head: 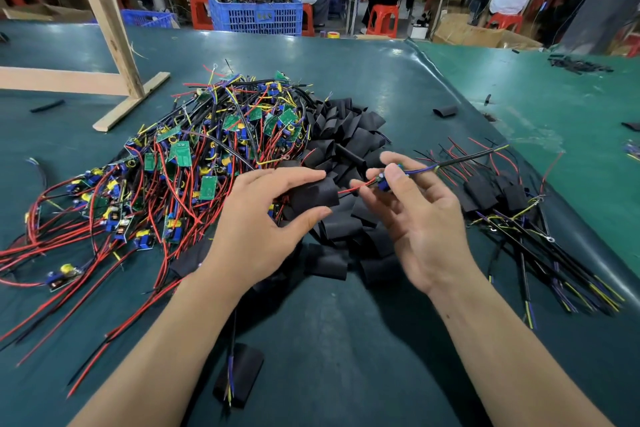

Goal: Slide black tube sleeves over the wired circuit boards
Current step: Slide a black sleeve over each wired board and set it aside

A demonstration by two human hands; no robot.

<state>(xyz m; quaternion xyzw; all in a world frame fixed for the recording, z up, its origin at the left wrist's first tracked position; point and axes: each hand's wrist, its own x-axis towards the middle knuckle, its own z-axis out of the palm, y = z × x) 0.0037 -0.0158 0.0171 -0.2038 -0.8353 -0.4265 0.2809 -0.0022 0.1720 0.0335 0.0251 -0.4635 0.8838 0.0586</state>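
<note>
Between the hands, a red lead bridges sleeve and board. The left hand [273,215] grips a black tube sleeve [313,194]; the right hand [412,208] pinches a wired circuit board [385,180] just beside it. Feeding should go best with the sleeve mouth kept open and the board held in line with it.

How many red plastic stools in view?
4 red plastic stools, all in the background aisle: left of the blue crate, right of it, centre, right. More may be hidden.
</note>
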